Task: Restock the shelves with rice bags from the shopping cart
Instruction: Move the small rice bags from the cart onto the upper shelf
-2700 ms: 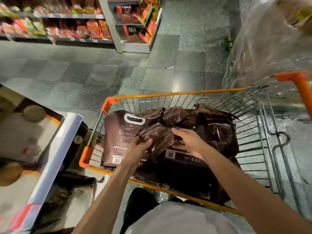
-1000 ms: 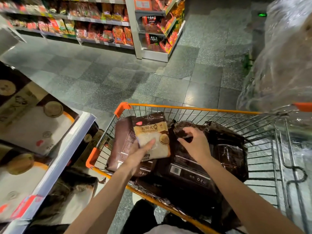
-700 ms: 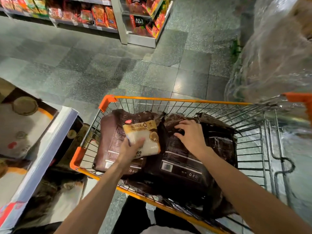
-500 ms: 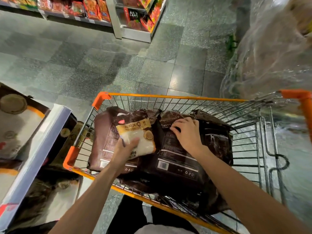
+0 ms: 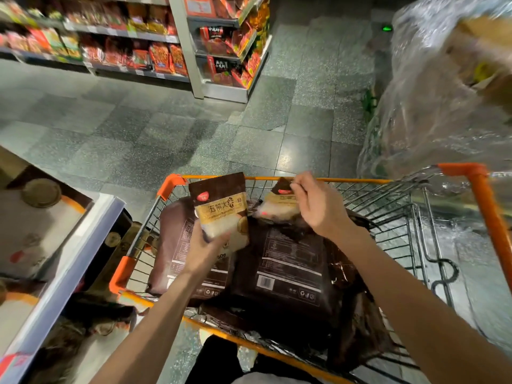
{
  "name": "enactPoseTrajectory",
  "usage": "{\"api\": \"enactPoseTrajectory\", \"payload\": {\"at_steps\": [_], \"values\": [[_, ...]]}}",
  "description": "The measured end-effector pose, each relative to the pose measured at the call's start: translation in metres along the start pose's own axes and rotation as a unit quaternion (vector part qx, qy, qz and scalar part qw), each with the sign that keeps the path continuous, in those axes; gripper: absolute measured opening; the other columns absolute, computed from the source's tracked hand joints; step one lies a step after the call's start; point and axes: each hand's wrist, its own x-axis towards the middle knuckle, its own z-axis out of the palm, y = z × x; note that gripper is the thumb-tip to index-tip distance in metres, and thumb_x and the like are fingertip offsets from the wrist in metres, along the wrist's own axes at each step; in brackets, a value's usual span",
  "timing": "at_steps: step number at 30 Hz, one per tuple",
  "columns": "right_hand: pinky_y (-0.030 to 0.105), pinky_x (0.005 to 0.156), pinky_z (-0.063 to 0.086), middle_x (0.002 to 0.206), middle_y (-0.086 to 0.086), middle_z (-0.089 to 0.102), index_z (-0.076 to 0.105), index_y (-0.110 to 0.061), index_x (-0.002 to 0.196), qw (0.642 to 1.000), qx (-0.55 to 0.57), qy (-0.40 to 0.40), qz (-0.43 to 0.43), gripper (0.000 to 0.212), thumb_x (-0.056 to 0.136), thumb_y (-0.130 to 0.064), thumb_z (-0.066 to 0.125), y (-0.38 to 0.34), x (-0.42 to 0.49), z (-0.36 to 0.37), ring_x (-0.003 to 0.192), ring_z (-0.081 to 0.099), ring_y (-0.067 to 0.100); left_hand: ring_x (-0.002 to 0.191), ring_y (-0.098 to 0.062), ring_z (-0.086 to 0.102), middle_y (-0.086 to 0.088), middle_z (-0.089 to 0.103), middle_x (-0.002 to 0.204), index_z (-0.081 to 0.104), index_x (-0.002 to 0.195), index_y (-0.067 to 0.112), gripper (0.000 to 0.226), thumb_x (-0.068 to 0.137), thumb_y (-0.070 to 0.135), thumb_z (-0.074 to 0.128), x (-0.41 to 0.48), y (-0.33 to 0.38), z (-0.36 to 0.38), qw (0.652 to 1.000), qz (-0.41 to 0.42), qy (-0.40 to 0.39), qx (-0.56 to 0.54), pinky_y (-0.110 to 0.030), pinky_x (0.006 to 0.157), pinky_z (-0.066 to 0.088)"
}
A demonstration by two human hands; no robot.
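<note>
The left hand (image 5: 206, 245) curls round the lower end of a small brown-and-gold plastic rice bag (image 5: 221, 206), holding it upright over the front left corner of the orange-rimmed wire shopping cart (image 5: 346, 179). The right hand (image 5: 318, 206) pinches the top of a second small brown-and-gold rice bag (image 5: 278, 207) near the cart's front rim, above large dark brown rice sacks (image 5: 288, 267) lying flat inside the cart.
</note>
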Motion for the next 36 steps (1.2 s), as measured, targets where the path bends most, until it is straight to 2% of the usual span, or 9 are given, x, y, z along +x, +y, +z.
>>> {"api": "enactPoseTrajectory", "payload": {"at_steps": [7, 11, 14, 18, 21, 24, 27, 31, 36], "values": [[0.015, 0.046, 0.026, 0.051, -0.002, 0.052, 0.048, -0.023, 0.104, 0.995, 0.053, -0.086, 0.023, 0.011, 0.103, -0.033, 0.043, -0.047, 0.010, -0.070, 0.040, 0.045, 0.005, 0.087, -0.007, 0.070, 0.008, 0.071, 0.099, 0.056, 0.113, 0.020, 0.026, 0.092, 0.009, 0.067, -0.006, 0.020, 0.020, 0.999, -0.004, 0.013, -0.039, -0.019, 0.065, 0.056], [0.029, 0.059, 0.038, 0.085, 0.007, 0.066, 0.058, -0.021, 0.103, 0.976, 0.105, -0.172, 0.079, 0.014, 0.100, -0.033, 0.050, -0.048, 0.010, -0.056, 0.055, 0.051, 0.006, 0.089, -0.016, 0.071, -0.002, 0.074, 0.105, 0.062, 0.106, 0.021, 0.018, 0.092, 0.011, 0.066, -0.013, 0.019, 0.027, 0.996, -0.064, -0.033, -0.056, -0.032, 0.075, 0.057], [0.029, 0.073, 0.047, 0.112, 0.003, 0.068, 0.061, -0.023, 0.108, 0.973, 0.064, -0.200, 0.098, 0.019, 0.100, -0.036, 0.050, -0.037, 0.000, -0.020, 0.094, 0.066, 0.021, 0.102, -0.026, 0.070, -0.009, 0.072, 0.115, 0.062, 0.119, 0.018, 0.041, 0.086, 0.039, 0.070, -0.023, 0.017, 0.031, 0.991, -0.105, -0.085, -0.028, -0.043, 0.086, 0.057], [0.030, 0.083, 0.044, 0.121, -0.002, 0.065, 0.063, -0.021, 0.114, 0.975, 0.061, -0.170, 0.132, 0.024, 0.100, -0.036, 0.050, -0.029, -0.006, 0.008, 0.110, 0.059, 0.018, 0.103, -0.028, 0.067, -0.008, 0.069, 0.114, 0.055, 0.124, 0.022, 0.063, 0.083, 0.070, 0.056, -0.036, 0.014, 0.033, 0.985, -0.113, -0.126, -0.010, -0.039, 0.079, 0.058], [0.026, 0.086, 0.038, 0.124, -0.001, 0.063, 0.064, -0.017, 0.111, 0.968, 0.105, -0.188, 0.130, 0.023, 0.099, -0.032, 0.053, -0.029, -0.002, 0.012, 0.114, 0.056, 0.016, 0.121, -0.024, 0.061, -0.003, 0.065, 0.130, 0.052, 0.136, 0.028, 0.085, 0.075, 0.086, 0.049, -0.041, 0.016, 0.028, 0.980, -0.104, -0.167, 0.002, -0.048, 0.099, 0.049], [0.027, 0.090, 0.040, 0.121, 0.001, 0.063, 0.066, -0.013, 0.111, 0.962, 0.139, -0.201, 0.123, 0.024, 0.098, -0.031, 0.055, -0.031, 0.004, 0.013, 0.107, 0.053, 0.011, 0.115, -0.014, 0.063, -0.003, 0.065, 0.130, 0.053, 0.132, 0.027, 0.076, 0.077, 0.080, 0.052, -0.047, 0.027, 0.029, 0.976, -0.097, -0.196, 0.008, -0.045, 0.100, 0.047], [0.025, 0.085, 0.039, 0.113, 0.003, 0.063, 0.066, -0.009, 0.114, 0.950, 0.198, -0.189, 0.151, 0.028, 0.098, -0.029, 0.057, -0.032, 0.016, 0.016, 0.106, 0.055, 0.015, 0.072, 0.000, 0.066, -0.012, 0.067, 0.105, 0.047, 0.128, 0.016, 0.059, 0.085, 0.054, 0.063, -0.048, 0.027, 0.031, 0.978, -0.090, -0.180, 0.048, -0.050, 0.087, 0.053], [0.032, 0.103, 0.038, 0.134, 0.009, 0.057, 0.063, -0.007, 0.125, 0.931, 0.246, -0.181, 0.202, 0.036, 0.098, -0.030, 0.057, -0.036, 0.031, 0.028, 0.126, 0.050, 0.022, 0.108, -0.012, 0.068, 0.002, 0.072, 0.116, 0.050, 0.132, 0.026, 0.071, 0.073, 0.049, 0.082, -0.044, 0.021, 0.028, 0.975, -0.085, -0.200, 0.038, -0.030, 0.090, 0.055], [0.026, 0.091, 0.040, 0.123, 0.008, 0.063, 0.064, -0.007, 0.121, 0.932, 0.253, -0.139, 0.219, 0.034, 0.097, -0.031, 0.057, -0.036, 0.037, 0.046, 0.114, 0.056, 0.020, 0.103, -0.019, 0.071, -0.002, 0.075, 0.111, 0.059, 0.128, 0.018, 0.059, 0.078, 0.038, 0.081, -0.040, 0.019, 0.028, 0.983, -0.092, -0.160, 0.002, -0.034, 0.089, 0.057]]}}
